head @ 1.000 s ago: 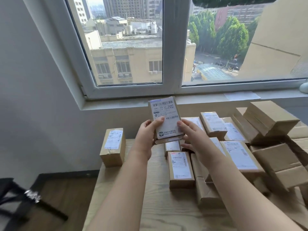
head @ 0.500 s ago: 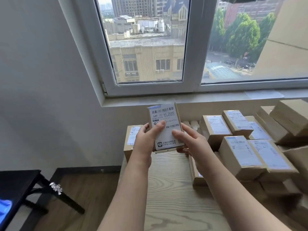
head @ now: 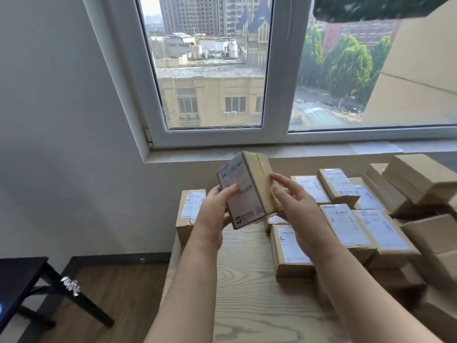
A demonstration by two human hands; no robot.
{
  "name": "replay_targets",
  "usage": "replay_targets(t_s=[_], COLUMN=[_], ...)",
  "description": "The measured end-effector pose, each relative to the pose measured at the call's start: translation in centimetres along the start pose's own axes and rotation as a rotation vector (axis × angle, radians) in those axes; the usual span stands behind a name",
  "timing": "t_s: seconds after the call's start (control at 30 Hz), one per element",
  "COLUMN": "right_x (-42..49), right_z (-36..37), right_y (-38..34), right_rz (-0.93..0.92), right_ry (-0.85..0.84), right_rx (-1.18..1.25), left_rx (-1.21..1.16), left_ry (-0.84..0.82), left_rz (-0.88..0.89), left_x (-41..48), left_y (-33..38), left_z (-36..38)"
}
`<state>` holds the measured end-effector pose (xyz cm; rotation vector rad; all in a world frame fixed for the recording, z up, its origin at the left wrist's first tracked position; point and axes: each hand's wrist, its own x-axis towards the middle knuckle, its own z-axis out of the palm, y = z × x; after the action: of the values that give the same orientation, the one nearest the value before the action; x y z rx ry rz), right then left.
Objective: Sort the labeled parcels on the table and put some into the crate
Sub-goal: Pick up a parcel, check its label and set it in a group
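Hands (head: 213, 211) hold parcel (head: 247, 191) beside piled parcels (head: 346, 226).

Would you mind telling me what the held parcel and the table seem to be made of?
Held parcel: matte brown cardboard, seam down one side, with a slightly glossy white paper label. Table: pale wood or wood-look laminate; visible grain lines, but which is unclear.
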<state>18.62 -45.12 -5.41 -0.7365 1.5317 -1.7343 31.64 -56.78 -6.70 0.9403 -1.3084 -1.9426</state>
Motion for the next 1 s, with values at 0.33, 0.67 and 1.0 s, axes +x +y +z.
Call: replay_targets(t_s=[0.33, 0.67, 1.0], right_x=[-0.9, -0.9, -0.5], right_z=[0.0, -0.6, -0.8], right_y=[-0.2, -0.1, -0.5], right_rz=[-0.054, 0.086, 0.050], right_ry=[-0.003, -0.152, -0.162], right_rx=[-0.149, 0.040, 0.040], left_rx=[0.006, -0.022, -0.031], left_ry=[-0.038, -0.107, -0.144], left_rz=[0.044, 0.043, 0.048], left_x=[-1.0, -0.4, -0.2], left_y=[0.1, 0.0, 0.4], left_z=[1.7, 1.9, 2.0])
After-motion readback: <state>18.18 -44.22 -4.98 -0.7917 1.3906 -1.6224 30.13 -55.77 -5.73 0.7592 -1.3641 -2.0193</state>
